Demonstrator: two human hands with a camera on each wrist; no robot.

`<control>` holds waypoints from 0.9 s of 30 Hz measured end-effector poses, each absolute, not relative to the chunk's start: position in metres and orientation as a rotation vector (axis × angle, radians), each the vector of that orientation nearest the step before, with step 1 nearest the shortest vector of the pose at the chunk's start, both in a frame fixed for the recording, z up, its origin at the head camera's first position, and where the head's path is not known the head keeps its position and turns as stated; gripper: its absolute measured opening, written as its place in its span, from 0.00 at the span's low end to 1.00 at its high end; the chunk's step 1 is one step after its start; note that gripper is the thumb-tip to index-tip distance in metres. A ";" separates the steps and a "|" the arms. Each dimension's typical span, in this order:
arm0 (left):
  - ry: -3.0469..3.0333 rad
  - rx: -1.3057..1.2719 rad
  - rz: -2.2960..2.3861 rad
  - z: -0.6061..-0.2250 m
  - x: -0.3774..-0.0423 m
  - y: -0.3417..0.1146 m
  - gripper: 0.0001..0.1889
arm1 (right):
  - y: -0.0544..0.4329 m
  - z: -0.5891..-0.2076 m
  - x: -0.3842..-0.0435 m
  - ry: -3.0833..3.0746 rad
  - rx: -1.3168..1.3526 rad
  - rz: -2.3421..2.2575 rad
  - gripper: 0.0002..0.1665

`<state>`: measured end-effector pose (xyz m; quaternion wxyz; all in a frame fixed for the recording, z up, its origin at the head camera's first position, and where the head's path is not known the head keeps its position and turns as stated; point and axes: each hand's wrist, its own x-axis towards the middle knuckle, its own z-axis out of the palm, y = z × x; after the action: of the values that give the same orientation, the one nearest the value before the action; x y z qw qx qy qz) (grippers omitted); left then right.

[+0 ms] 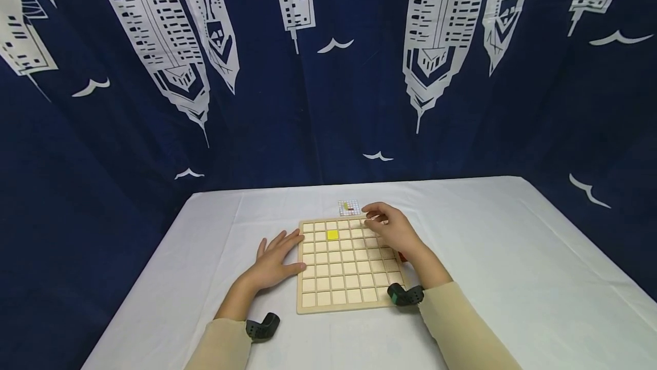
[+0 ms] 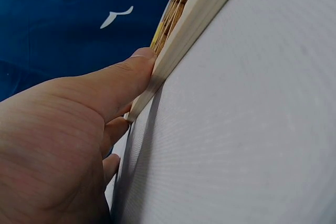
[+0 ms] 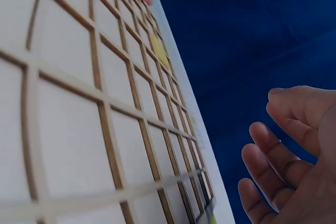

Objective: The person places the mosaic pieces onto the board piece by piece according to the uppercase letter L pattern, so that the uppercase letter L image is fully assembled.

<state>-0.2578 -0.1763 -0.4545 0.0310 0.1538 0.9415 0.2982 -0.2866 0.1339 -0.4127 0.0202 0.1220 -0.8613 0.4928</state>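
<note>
A wooden grid board [image 1: 344, 308] with pale square cells lies flat on the table. A yellow square tile [image 1: 332, 235] sits in one cell of its second row from the far side. My left hand [image 1: 277, 260] rests at the board's left edge with fingers spread, the thumb [image 2: 134, 69] touching the rim. Above the board's far right part hovers my right hand [image 1: 395, 228], its fingers loosely bent. In the right wrist view nothing shows between that hand's thumb and fingers [image 3: 262, 166]. Beyond the board lies a small printed grid card [image 1: 348, 207] with coloured squares.
Something red [image 1: 402, 257], mostly hidden by the right forearm, lies at the board's right edge. A white cloth [image 1: 513, 256] covers the table. Behind it hangs a dark blue curtain [image 1: 318, 113] with white building prints. Each wrist carries a black camera [image 1: 263, 327].
</note>
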 end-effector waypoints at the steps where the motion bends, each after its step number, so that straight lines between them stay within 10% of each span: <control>1: 2.900 0.474 0.921 -0.455 -0.258 -0.176 0.37 | 0.137 -0.413 -0.287 -2.660 0.365 1.533 0.19; 27: 2.904 0.467 0.930 -0.455 -0.257 -0.176 0.36 | 0.184 -0.430 -0.302 -2.752 0.049 1.393 0.20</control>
<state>-0.2570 -0.1756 -0.4549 0.0285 0.1513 0.9410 0.3013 -0.3023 0.1837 -0.4296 0.0281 0.0159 -0.8917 0.4514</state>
